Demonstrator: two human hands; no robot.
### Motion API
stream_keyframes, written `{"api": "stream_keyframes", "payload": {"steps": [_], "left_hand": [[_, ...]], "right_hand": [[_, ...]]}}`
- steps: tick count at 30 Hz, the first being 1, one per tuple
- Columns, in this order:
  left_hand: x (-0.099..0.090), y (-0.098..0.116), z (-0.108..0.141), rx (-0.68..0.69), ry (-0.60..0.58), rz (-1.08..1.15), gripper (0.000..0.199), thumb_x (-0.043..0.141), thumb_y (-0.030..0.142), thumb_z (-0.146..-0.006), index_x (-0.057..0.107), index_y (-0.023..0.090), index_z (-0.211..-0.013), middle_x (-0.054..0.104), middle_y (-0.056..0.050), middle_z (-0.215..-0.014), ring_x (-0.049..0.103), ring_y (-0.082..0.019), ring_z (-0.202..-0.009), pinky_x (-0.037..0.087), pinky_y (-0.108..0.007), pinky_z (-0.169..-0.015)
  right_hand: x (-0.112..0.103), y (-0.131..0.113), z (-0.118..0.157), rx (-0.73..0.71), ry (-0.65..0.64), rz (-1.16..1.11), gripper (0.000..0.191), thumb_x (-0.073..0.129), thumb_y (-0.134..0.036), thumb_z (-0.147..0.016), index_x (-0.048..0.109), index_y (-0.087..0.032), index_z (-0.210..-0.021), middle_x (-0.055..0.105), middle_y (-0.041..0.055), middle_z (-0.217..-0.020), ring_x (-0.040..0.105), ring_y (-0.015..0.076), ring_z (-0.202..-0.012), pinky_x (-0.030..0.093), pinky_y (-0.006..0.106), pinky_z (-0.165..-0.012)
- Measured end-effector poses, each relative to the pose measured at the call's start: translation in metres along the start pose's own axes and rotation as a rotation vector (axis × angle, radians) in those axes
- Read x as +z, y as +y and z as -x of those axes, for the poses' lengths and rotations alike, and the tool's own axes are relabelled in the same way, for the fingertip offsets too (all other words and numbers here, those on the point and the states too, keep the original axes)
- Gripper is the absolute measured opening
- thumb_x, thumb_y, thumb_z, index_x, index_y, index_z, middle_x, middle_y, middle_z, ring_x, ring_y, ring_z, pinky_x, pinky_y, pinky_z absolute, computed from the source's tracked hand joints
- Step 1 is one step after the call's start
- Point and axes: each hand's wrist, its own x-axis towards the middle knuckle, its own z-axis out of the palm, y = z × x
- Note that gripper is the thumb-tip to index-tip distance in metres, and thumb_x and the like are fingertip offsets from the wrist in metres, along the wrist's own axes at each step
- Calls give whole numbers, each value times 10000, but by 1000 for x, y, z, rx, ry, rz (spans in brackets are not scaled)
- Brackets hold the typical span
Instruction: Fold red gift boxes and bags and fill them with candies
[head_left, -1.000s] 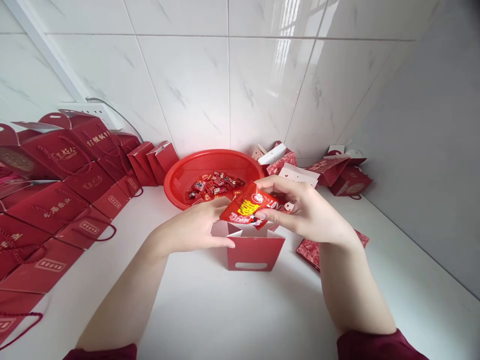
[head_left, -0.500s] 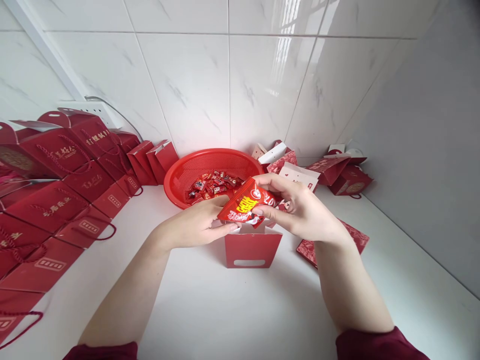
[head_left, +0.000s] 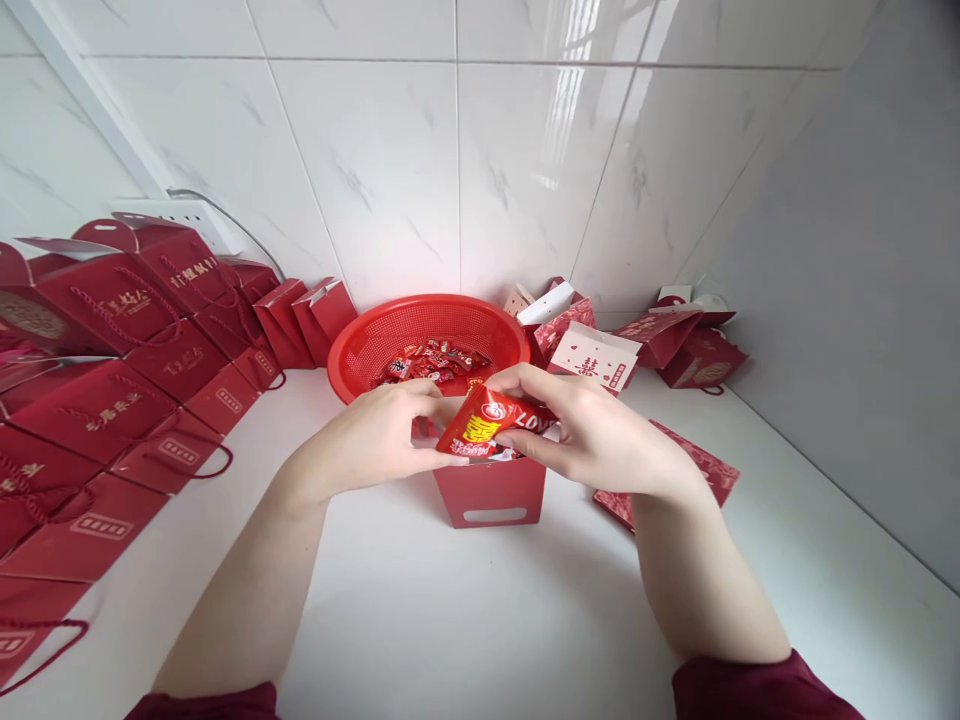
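Red packet lower now, at the mouth of the box — right hand pinching it, left hand — grip unclear.

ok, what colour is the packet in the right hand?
The packet is red with yellow and white print; best seen in the head view.

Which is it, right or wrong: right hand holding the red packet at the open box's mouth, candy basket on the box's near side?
Wrong on the candy basket: the head view shows it beyond the open box. The rest stands.
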Motion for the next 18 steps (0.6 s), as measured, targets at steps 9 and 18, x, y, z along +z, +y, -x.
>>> {"api": "stream_keyframes", "payload": {"steps": [9, 18], "left_hand": [[0, -2, 0, -3, -56, 5, 310, 643, 533, -826, 736, 253, -920, 646, -49, -1026, 633, -207, -831, 501, -302, -680], [-2, -1, 6, -58, -208, -42, 250, 514, 511, -920, 606, 288, -986, 665, 32, -846, 601, -156, -694, 413, -267, -591]], "right_hand": [[-26, -11, -9, 112, -262, 225, 143, 542, -165, -900, 555, -217, -1032, 643, -19, -841, 553, 122, -651, 385, 261, -576], [-37, -21, -28, 216, -485, 466, 130, 543, -218, -877, 468, -210, -771, 530, -24, -639, 441, 121, -531, 298, 291, -512]]}}
